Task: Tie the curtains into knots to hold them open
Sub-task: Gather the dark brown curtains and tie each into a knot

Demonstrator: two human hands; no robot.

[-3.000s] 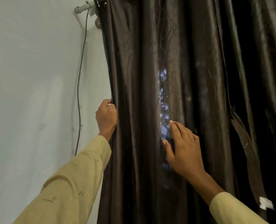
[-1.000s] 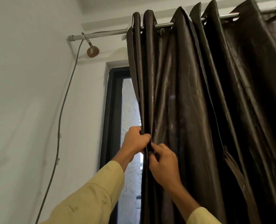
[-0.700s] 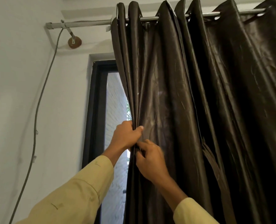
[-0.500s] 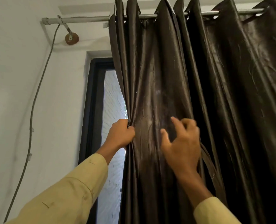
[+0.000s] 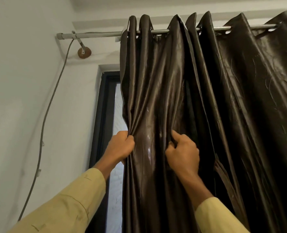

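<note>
A dark brown satin curtain (image 5: 156, 91) hangs in folds from a metal rod (image 5: 99, 33). My left hand (image 5: 120, 147) is clenched on the curtain's left edge at about mid-height. A short way to the right, my right hand (image 5: 183, 153) pinches a fold of the same panel between fingers and thumb. The cloth between the two hands is stretched smooth. A second stretch of the dark curtain (image 5: 257, 98) fills the right of the view, with a loose fabric tie-back strip (image 5: 223, 175) dangling in front of it.
Left of the curtain, a dark window frame (image 5: 104, 115) and a strip of bright pane (image 5: 117, 111) are uncovered. A grey cable (image 5: 45, 118) runs down the white wall from the rod's end. A round brown bracket (image 5: 84, 52) holds the rod.
The curtain's left edge has been pulled right, uncovering the window frame. In the last half second my right hand went from open over the cloth to gripping a fold; my left hand kept its hold.
</note>
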